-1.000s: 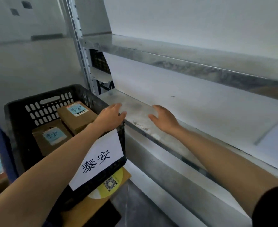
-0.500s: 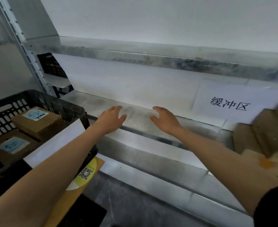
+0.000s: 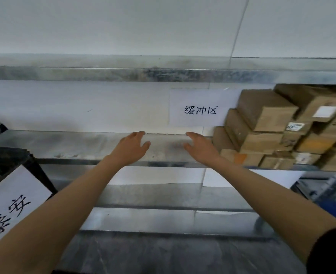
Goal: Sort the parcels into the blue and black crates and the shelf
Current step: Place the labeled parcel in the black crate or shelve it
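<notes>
My left hand (image 3: 130,147) and my right hand (image 3: 199,147) reach forward side by side over the metal shelf (image 3: 74,144), palms facing each other, fingers relaxed, holding nothing. A stack of brown cardboard parcels (image 3: 282,127) fills the right part of that shelf, just right of my right hand. The corner of the black crate (image 3: 10,161) with a white paper sign (image 3: 10,198) shows at the lower left. A blue crate (image 3: 327,192) sits at the right below the shelf.
A white paper sign with black characters (image 3: 199,107) hangs on the wall behind the shelf. An upper metal shelf (image 3: 163,75) runs across above. Lower shelf levels (image 3: 153,196) and grey floor (image 3: 163,256) lie beneath my arms.
My view has swung right: the black crate slid off to the left and the parcel stack on the shelf came into sight. Both hands stay held out empty.
</notes>
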